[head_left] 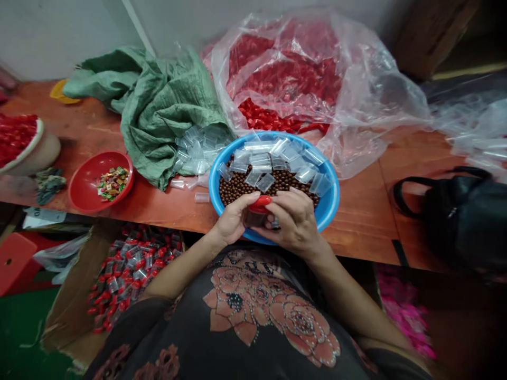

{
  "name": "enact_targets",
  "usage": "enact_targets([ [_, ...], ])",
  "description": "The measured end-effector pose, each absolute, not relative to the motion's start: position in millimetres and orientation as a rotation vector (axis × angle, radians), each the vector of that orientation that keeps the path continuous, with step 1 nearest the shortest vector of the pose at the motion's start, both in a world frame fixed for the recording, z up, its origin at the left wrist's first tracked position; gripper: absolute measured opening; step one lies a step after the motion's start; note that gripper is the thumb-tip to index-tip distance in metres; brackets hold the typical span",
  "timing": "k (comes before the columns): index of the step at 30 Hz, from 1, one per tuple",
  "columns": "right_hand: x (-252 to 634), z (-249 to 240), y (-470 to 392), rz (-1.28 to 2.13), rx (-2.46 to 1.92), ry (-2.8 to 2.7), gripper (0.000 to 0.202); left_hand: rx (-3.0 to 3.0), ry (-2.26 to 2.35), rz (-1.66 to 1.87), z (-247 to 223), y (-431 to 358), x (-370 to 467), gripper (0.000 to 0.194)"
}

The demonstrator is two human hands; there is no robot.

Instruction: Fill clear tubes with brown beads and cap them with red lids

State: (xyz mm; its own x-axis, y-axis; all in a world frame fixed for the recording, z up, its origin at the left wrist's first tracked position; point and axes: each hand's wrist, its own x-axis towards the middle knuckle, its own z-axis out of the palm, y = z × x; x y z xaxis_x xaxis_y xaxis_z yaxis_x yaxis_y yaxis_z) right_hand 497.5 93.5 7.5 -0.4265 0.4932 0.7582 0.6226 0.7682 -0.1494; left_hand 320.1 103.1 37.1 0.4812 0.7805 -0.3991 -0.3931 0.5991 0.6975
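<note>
Both hands meet at the near rim of a blue basin (pixel 334 203). My left hand (pixel 233 217) and my right hand (pixel 295 221) hold one small clear container with a red cap (pixel 260 203) between them. The left thumb lies against the cap; the right fingers wrap round the container's side, hiding part of it. Small brown balls (pixel 233 188) fill the basin, with several clear plastic containers (pixel 260 162) lying on top toward the far side.
Behind the basin stands a plastic bag of red pieces (pixel 285 68). Green cloth (pixel 158 100) and loose clear containers (pixel 198 150) lie left, then a red bowl (pixel 81 184). A black bag (pixel 455 221) sits right. Below left, a carton (pixel 69 301) holds red-capped containers.
</note>
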Motion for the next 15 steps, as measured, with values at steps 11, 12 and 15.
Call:
enact_targets([
  [11, 489, 20, 93, -0.296, -0.937, -2.170, 0.059, 0.880, 0.848, 0.870, 36, 96, 330, 0.046],
  [12, 489, 21, 93, -0.311, -0.940, -2.178, 0.058, 0.898, 0.873, 0.874, 36, 95, 330, 0.048],
  [15, 489, 21, 96, -0.364, -0.935, -2.237, 0.052, 0.892, 0.902, 0.899, 32, 93, 333, 0.049],
])
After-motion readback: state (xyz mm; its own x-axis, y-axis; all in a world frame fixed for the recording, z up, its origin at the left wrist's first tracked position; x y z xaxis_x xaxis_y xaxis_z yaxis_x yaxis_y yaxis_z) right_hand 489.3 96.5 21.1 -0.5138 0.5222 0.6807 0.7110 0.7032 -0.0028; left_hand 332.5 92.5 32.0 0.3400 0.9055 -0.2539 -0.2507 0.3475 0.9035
